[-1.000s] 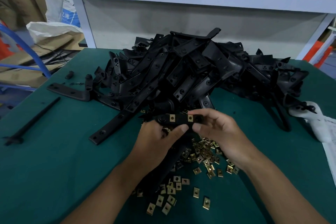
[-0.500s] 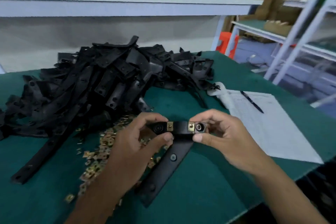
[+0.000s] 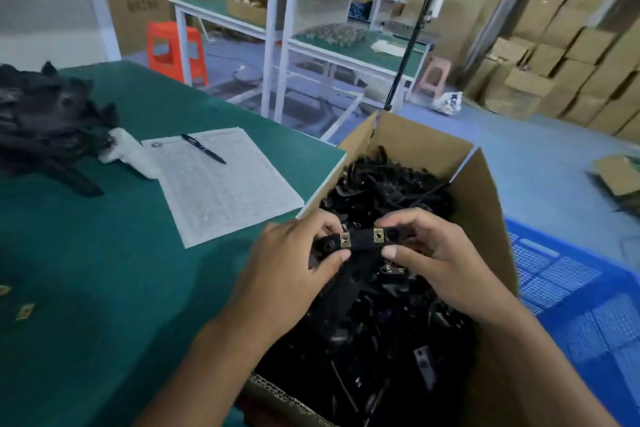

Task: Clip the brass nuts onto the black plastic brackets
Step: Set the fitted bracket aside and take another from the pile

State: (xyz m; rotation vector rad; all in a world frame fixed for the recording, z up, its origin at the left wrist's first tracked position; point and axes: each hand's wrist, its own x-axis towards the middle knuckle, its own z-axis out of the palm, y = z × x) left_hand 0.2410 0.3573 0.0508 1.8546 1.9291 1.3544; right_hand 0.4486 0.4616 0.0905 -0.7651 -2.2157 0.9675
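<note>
Both hands hold one black plastic bracket [image 3: 360, 242] with two brass nuts [image 3: 378, 236] clipped on its short arm. My left hand [image 3: 294, 260] grips its left end and my right hand [image 3: 433, 253] grips its right end. The bracket hangs over an open cardboard box [image 3: 485, 211] filled with black brackets, to the right of the green table [image 3: 104, 288]. A pile of bare black brackets [image 3: 41, 121] lies at the table's far left. Two loose brass nuts [image 3: 25, 310] show at the left edge.
A printed sheet [image 3: 221, 191] with a pen [image 3: 202, 148] and a white cloth [image 3: 128, 149] lie on the table. A blue plastic crate [image 3: 581, 305] stands right of the box. Workbenches, stools and stacked cartons fill the background.
The view and both hands swung right, carrying the bracket with its two nuts from above the table and nut heap to over the cardboard box.
</note>
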